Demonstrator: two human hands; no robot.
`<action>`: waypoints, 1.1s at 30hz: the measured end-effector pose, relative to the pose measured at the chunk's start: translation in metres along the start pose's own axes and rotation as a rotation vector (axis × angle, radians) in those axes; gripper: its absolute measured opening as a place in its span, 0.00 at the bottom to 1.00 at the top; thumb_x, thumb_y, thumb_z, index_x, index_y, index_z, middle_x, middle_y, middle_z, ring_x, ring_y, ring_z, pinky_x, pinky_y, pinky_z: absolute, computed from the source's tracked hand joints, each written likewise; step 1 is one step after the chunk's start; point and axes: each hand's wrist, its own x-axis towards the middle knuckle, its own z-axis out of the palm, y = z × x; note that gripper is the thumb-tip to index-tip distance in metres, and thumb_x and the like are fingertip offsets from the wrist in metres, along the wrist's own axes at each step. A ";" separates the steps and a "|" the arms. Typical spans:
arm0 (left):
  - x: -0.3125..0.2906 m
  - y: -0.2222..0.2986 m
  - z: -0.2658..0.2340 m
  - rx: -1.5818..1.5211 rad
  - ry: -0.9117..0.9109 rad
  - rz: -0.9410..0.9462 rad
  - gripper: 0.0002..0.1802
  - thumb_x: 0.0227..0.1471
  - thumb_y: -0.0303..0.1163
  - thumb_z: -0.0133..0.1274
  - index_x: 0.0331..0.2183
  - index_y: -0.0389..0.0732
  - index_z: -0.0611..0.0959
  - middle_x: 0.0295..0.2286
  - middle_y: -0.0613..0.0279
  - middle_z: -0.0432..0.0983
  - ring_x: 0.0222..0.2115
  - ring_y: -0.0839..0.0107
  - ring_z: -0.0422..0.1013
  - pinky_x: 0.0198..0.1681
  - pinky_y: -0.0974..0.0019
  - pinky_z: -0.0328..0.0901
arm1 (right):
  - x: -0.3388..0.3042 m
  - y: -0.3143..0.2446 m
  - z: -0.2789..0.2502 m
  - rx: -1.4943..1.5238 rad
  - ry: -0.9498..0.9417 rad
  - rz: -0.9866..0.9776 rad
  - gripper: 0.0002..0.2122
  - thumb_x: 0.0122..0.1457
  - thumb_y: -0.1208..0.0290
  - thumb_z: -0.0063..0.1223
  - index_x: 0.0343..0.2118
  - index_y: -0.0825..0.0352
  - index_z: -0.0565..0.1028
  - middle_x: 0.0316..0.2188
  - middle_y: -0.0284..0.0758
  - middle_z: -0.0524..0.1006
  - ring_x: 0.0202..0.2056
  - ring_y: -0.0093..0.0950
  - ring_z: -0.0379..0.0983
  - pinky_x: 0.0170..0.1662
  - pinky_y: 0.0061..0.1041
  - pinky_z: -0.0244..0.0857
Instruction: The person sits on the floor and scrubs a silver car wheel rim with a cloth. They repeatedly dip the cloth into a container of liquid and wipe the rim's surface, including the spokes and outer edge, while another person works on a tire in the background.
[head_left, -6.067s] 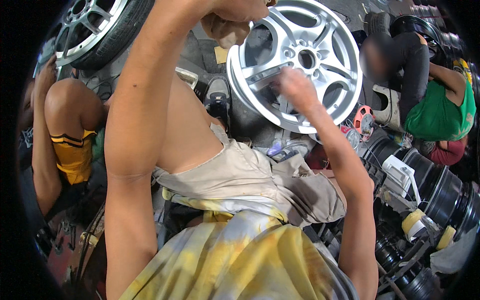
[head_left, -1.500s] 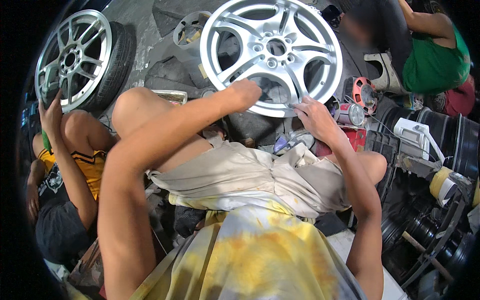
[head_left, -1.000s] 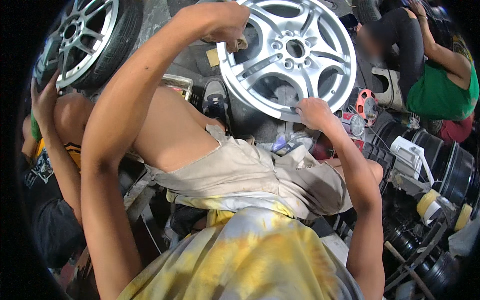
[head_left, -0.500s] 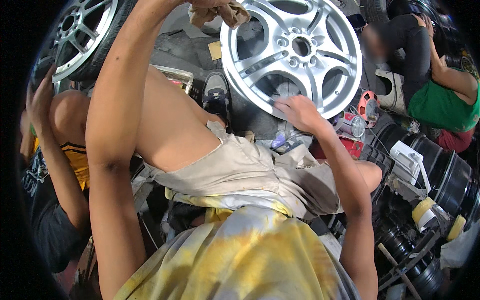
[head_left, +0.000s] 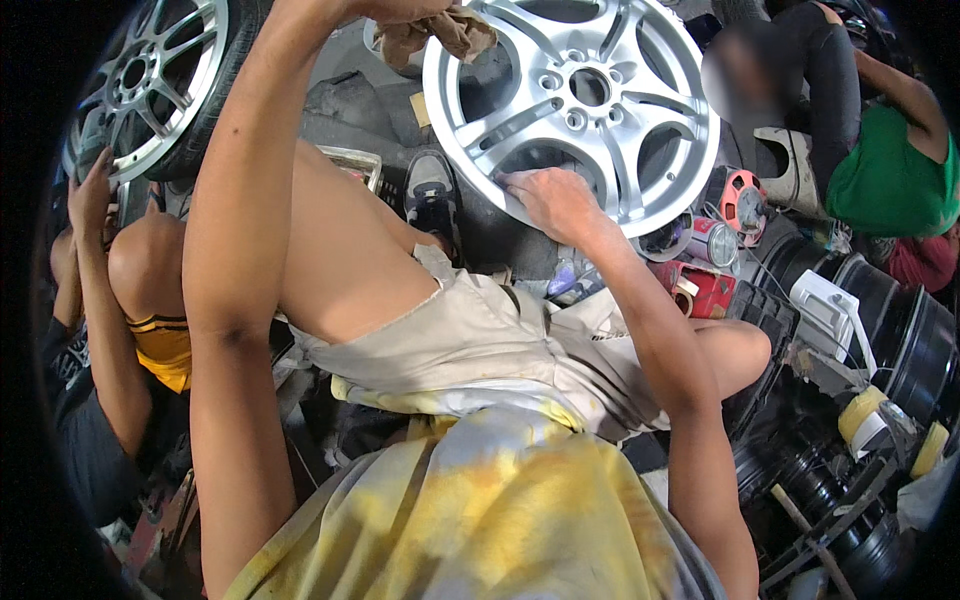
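Observation:
A silver multi-spoke wheel rim (head_left: 590, 45) stands tilted in front of me at the top of the view. My left hand (head_left: 405, 8), partly cut off by the upper edge, grips a crumpled brown cloth (head_left: 440, 35) beside the rim's far left side. Against the rim's near left edge rests my right hand (head_left: 560, 205). Its fingers are curled and pressed together, their tips on the lip; anything pinched under them is too small to make out.
At left, a co-worker's hand (head_left: 92, 190) touches a second wheel (head_left: 150, 80) with a tyre. Another person in a green shirt (head_left: 890, 180) sits at right. A tin can (head_left: 713, 242), a red reel (head_left: 742, 205) and black rims (head_left: 915, 340) lie to my right.
My right hand has slid left along the rim's near edge. The rim has shifted slightly left. My left hand keeps the cloth. The left co-worker's hand has moved at the tyred wheel.

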 end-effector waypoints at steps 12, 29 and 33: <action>0.003 0.018 0.002 -0.005 0.011 -0.086 0.16 0.45 0.31 0.53 0.35 0.36 0.89 0.27 0.45 0.84 0.28 0.54 0.79 0.34 0.53 0.70 | 0.013 -0.008 0.009 0.250 0.074 0.073 0.12 0.65 0.66 0.48 0.38 0.67 0.81 0.27 0.49 0.79 0.32 0.45 0.79 0.40 0.44 0.71; -0.001 0.012 0.012 0.014 -0.007 -0.128 0.19 0.48 0.34 0.54 0.42 0.40 0.88 0.35 0.45 0.85 0.37 0.52 0.81 0.42 0.54 0.73 | -0.001 0.004 -0.009 1.629 0.747 0.906 0.06 0.68 0.73 0.48 0.40 0.70 0.73 0.25 0.29 0.74 0.16 0.15 0.52 0.20 0.21 0.47; 0.005 0.016 0.012 0.042 -0.017 -0.119 0.20 0.48 0.36 0.56 0.42 0.40 0.88 0.35 0.45 0.85 0.37 0.52 0.81 0.43 0.54 0.73 | 0.025 -0.026 0.002 1.387 0.547 0.770 0.11 0.69 0.69 0.49 0.33 0.71 0.76 0.26 0.32 0.75 0.16 0.16 0.56 0.19 0.21 0.48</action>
